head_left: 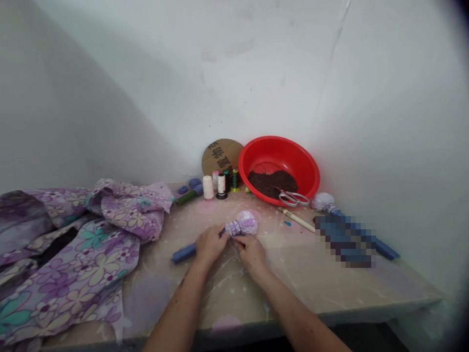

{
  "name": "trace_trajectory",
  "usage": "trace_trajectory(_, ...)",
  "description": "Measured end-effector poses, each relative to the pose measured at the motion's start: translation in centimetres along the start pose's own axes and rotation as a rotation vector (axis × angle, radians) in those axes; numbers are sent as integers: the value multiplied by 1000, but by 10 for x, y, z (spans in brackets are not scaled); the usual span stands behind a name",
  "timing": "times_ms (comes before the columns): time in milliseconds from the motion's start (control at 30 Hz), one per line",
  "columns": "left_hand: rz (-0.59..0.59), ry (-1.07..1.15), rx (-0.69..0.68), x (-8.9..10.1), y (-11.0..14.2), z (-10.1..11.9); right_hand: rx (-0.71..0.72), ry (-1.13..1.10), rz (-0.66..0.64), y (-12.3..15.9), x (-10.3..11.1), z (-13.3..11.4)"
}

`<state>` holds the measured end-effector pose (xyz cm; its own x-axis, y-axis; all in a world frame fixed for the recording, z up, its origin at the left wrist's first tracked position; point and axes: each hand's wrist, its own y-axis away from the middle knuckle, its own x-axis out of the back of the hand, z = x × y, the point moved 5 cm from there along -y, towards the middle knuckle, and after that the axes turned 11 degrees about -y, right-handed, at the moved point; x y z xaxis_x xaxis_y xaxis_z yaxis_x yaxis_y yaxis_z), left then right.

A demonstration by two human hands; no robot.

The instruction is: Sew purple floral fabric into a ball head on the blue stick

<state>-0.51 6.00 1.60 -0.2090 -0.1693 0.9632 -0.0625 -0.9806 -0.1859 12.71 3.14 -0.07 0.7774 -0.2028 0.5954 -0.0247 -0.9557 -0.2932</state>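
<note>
As the left hand point(211, 246) closes round the blue rod point(184, 253) slanting up-right, the pinching right hand point(251, 254) sits nearer its lilac cloth ball point(246, 223).

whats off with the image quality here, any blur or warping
In the head view, a pixelated block hides things at the table's right end, the wide lens bends the table edge, the right corners fall dark, and the light on the white wall is soft, without hard glare.

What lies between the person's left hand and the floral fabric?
In the head view, the end of a blue rod lies there, running out from under the left hand toward the floral fabric.
</note>
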Motion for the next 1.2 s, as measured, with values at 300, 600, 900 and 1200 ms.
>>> trace_trajectory(300,-3,-1,-1,-3,-1,-1,-12,-9,2,-1,-1,0)
trace_trajectory(600,-30,-13,7,0,0,1,-75,-19,0,-3,-4,0)
trace_trajectory(900,-24,0,4,1,1,2,-58,-58,-11,-3,-4,1)
trace_trajectory(1200,-15,-12,5,-1,0,0,-10,-111,-29,-2,-4,1)
